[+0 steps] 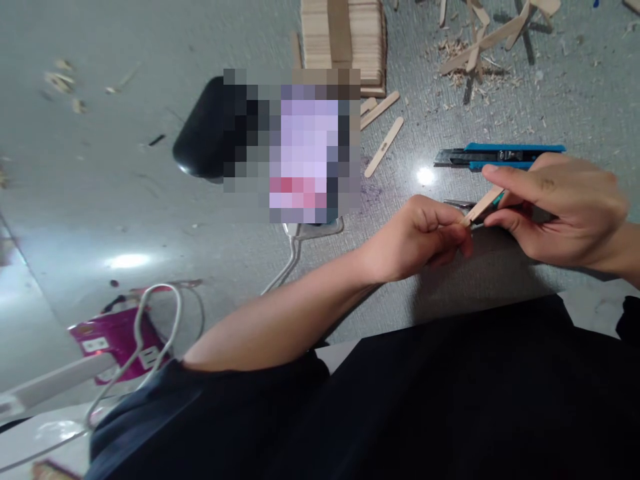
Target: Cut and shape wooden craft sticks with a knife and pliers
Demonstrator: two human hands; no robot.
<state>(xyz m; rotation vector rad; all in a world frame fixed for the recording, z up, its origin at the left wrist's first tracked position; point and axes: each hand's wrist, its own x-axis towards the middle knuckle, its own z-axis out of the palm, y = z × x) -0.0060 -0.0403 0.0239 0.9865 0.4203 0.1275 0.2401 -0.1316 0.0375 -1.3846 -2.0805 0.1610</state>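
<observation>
Between my two hands is a wooden craft stick, held at a slant above the table. My left hand pinches its lower end with fingers curled. The upper end is between the thumb and fingers of my right hand. Just behind the stick lies a metal tool with a bit of teal on it; my hands hide most of it, so its kind is unclear. A blue utility knife rests on the table right beyond my right hand, its blade pointing left.
A banded stack of craft sticks stands at the back. Loose sticks lie before it. Joined sticks sit among shavings at back right. Left are a black case, a blurred-out phone with a white cable, and a purple packet.
</observation>
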